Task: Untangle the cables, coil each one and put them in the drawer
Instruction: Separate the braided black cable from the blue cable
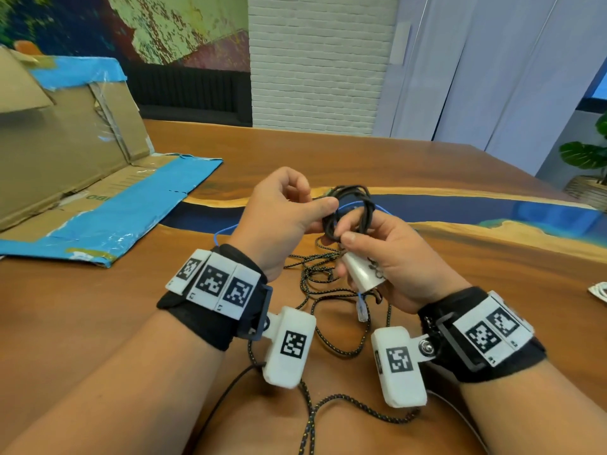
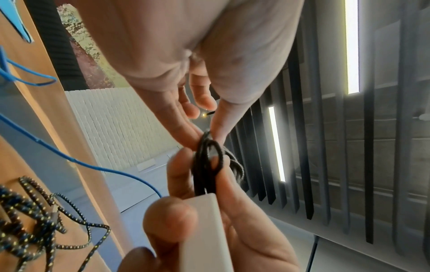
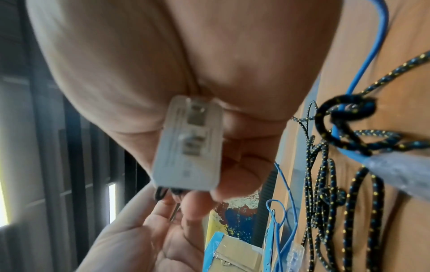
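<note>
Above the table I hold a small coil of black cable (image 1: 353,205) between both hands. My left hand (image 1: 323,216) pinches its left side between thumb and fingers, and the pinch (image 2: 207,145) shows close up in the left wrist view. My right hand (image 1: 353,229) grips the coil's lower part with thumb and fingers and holds the white charger (image 1: 361,272) in its palm. The charger's two prongs (image 3: 189,128) face the right wrist camera. A black braided cable with yellow flecks (image 1: 325,290) lies tangled with a thin blue network cable (image 1: 223,230) on the table beneath my hands.
An opened cardboard box (image 1: 65,149) with blue tape stands at the left on the wooden table (image 1: 427,165). The blue cable's clear plug (image 1: 362,311) hangs below my right hand. A white coiled item (image 1: 599,290) sits at the right edge. Braided loops run toward my body.
</note>
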